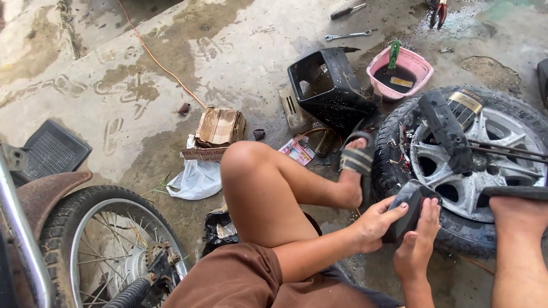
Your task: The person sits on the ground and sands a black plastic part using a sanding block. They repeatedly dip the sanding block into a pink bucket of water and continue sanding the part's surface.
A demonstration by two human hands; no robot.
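Both hands hold a small black block-shaped part [410,206] low in front of a wheel. My left hand [377,223] grips its left side with the thumb on top. My right hand [419,242] presses flat fingers against its right side. The wheel [456,177] lies flat on the concrete, a black tyre around a silver alloy rim. A long black part [446,130] and a paintbrush [465,105] rest on the rim. My bent left leg [268,188] ends in a striped sandal [357,157] against the tyre.
A pink basin [402,73] of dark liquid and a black plastic cover [328,85] stand behind the wheel. Torn cardboard box [218,130], white bag [194,178], wrench [348,35] and orange cord [157,60] lie on wet concrete. A spoked motorcycle wheel [103,245] is at lower left.
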